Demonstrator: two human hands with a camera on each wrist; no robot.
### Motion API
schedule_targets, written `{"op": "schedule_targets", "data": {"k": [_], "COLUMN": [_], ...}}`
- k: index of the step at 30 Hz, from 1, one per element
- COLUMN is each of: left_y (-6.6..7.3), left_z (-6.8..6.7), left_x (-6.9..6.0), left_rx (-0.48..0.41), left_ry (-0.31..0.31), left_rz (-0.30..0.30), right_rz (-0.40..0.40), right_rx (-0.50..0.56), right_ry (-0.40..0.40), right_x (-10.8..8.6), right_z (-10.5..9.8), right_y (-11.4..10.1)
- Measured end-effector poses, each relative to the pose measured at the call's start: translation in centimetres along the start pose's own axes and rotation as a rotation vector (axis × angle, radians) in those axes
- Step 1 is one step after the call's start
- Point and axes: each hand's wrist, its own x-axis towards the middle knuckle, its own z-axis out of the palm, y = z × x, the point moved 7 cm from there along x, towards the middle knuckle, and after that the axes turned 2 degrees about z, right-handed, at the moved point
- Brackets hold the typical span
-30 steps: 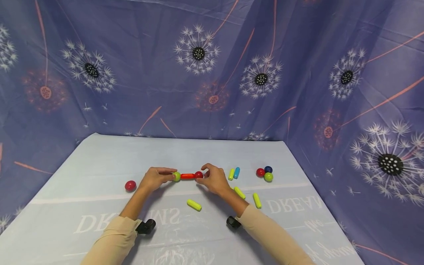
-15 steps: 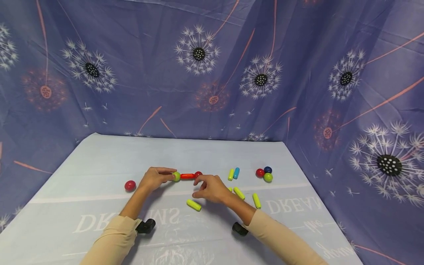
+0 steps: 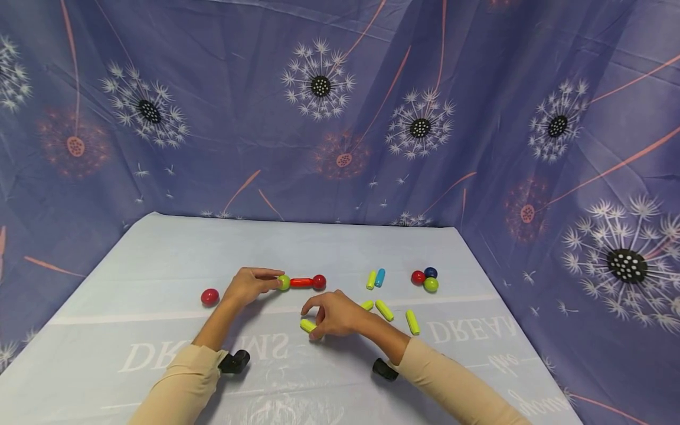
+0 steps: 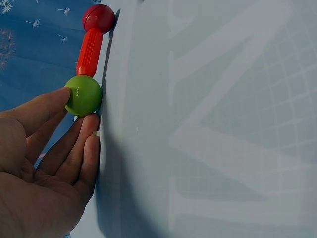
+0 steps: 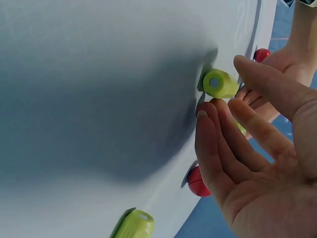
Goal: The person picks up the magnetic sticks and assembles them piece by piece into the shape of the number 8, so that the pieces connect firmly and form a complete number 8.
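My left hand (image 3: 251, 288) pinches a green ball (image 4: 83, 95) between thumb and fingers. A red rod (image 4: 89, 52) joins that ball to a red ball (image 3: 319, 282), forming a straight row on the table. My right hand (image 3: 338, 314) hovers around a yellow-green rod (image 3: 307, 325), thumb and fingers spread on either side of it. In the right wrist view, the rod's end (image 5: 214, 83) shows a grey round insert, with a visible gap to the thumb. The rod's other end is hidden behind the right hand in the head view.
Another red ball (image 3: 209, 297) lies left of the left hand. Right of the right arm lie several yellow-green rods (image 3: 412, 322) and a blue rod (image 3: 379, 277). Farther right, a red ball (image 3: 418, 277), dark blue ball (image 3: 431, 273) and green ball (image 3: 431, 284) sit clustered.
My right hand has left the red ball at the row's end and come toward me, down to the yellow-green rod. My left hand stays on the green ball.
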Motion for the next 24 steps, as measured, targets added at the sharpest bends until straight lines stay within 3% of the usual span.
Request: {"op": "schedule_targets", "data": {"k": [24], "left_y": [0.08], "left_z": [-0.10], "left_x": [-0.15], "left_rx": [0.020], "left_ry": [-0.053], "left_rz": [-0.015], "right_rz": [0.004], "right_rx": [-0.033], "right_ry": [0.031], "right_x": [0.23], "right_z": [0.33], "right_y": [0.28]}}
